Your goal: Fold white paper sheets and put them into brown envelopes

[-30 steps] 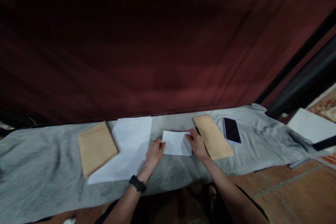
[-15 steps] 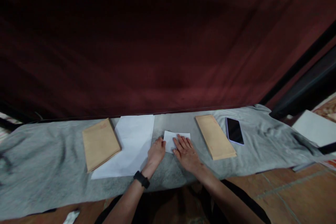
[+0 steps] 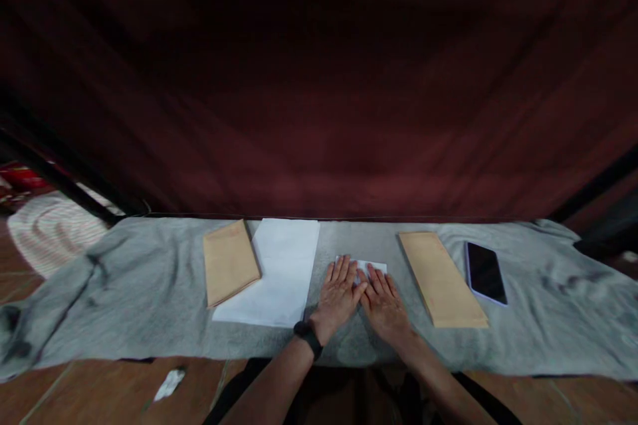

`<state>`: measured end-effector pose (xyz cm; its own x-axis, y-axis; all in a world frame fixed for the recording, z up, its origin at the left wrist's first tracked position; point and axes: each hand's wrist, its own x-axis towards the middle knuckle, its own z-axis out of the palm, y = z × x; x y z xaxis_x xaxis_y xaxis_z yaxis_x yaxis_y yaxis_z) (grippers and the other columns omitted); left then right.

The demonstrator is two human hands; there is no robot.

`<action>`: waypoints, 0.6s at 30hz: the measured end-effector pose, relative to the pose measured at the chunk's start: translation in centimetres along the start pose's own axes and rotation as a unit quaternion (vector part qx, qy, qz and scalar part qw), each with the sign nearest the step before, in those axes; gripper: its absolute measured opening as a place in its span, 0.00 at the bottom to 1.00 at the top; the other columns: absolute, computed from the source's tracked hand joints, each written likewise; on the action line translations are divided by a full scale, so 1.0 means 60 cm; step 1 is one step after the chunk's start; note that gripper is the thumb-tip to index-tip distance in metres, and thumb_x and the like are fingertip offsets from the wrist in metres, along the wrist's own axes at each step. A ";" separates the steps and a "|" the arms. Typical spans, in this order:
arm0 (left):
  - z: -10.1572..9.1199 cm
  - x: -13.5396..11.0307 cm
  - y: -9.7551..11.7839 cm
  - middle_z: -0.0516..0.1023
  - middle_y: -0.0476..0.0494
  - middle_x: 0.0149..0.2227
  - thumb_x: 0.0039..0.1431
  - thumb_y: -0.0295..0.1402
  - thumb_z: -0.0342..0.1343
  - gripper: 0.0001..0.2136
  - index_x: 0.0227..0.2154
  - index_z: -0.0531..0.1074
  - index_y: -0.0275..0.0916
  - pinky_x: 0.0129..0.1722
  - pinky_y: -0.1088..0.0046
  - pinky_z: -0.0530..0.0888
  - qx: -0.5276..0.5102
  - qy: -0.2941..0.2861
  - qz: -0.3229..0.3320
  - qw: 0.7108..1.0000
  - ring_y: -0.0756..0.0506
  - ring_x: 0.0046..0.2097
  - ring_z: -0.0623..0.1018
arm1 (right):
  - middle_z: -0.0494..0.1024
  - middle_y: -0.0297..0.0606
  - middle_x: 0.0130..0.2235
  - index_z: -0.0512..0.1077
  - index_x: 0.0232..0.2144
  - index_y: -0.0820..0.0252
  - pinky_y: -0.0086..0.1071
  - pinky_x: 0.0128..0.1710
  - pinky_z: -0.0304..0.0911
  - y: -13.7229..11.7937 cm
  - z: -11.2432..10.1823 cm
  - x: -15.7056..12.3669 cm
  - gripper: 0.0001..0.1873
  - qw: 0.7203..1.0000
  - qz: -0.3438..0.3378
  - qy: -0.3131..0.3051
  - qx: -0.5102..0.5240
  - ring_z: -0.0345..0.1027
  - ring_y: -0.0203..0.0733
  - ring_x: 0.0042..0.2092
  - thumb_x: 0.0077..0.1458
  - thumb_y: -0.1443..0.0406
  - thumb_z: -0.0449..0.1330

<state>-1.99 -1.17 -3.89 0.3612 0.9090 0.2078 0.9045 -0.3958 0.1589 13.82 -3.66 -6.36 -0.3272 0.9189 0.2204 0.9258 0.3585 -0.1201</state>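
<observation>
A small piece of folded white paper [image 3: 377, 266] lies on the grey cloth, mostly covered by both hands. My left hand [image 3: 338, 291], with a black watch [image 3: 309, 339] on its wrist, lies flat over the paper's left part, fingers stretched out. Beside it, my right hand [image 3: 383, 304] rests flat on the right part, its fingers slightly spread. The thumbs are close together. Left of the hands are larger white sheets [image 3: 279, 272], partly under a brown envelope stack [image 3: 230, 264]. To the right lies another brown envelope stack [image 3: 441, 279].
A phone with a purple edge [image 3: 486, 272] lies right of the envelopes. Grey cloth [image 3: 154, 292] covers the long narrow surface. A dark red curtain-like sheet [image 3: 329, 113] rises behind it. On the tiled floor lies a crumpled white scrap [image 3: 169, 385].
My left hand has gone from closed fingers at the paper's left edge to lying flat on it. The right hand stays flat on the paper. The view has shifted left.
</observation>
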 end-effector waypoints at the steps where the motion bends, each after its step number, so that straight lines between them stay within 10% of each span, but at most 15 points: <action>1: 0.007 -0.001 -0.006 0.58 0.36 0.70 0.72 0.46 0.37 0.28 0.67 0.57 0.34 0.69 0.56 0.56 0.011 0.000 -0.009 1.000 0.41 0.71 0.57 | 0.52 0.45 0.71 0.57 0.68 0.58 0.51 0.69 0.43 0.003 0.001 -0.002 0.27 1.000 0.007 0.001 -0.003 0.47 0.51 0.71 0.70 0.62 0.42; 12: -0.019 -0.010 -0.055 0.61 0.36 0.68 0.70 0.39 0.43 0.26 0.67 0.59 0.36 0.69 0.52 0.55 0.028 0.041 -0.092 0.994 0.38 0.71 0.57 | 0.57 0.49 0.69 0.59 0.67 0.67 0.48 0.68 0.46 0.047 0.016 -0.015 0.32 0.998 0.045 0.043 0.004 0.52 0.52 0.69 0.69 0.54 0.43; 18: -0.134 -0.062 -0.241 0.57 0.14 0.67 0.66 0.46 0.46 0.35 0.67 0.51 0.24 0.60 0.40 0.62 0.052 0.196 -0.401 0.893 0.24 0.68 0.58 | 0.61 0.48 0.68 0.63 0.65 0.62 0.51 0.66 0.50 0.049 0.015 -0.010 0.30 0.997 0.041 0.057 0.011 0.55 0.55 0.68 0.67 0.55 0.48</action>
<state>-18.23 0.08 0.82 -0.5017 0.7710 0.3921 0.8600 0.3960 0.3218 16.60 -3.03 -7.70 -0.2259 0.9209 0.3176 0.9438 0.2876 -0.1627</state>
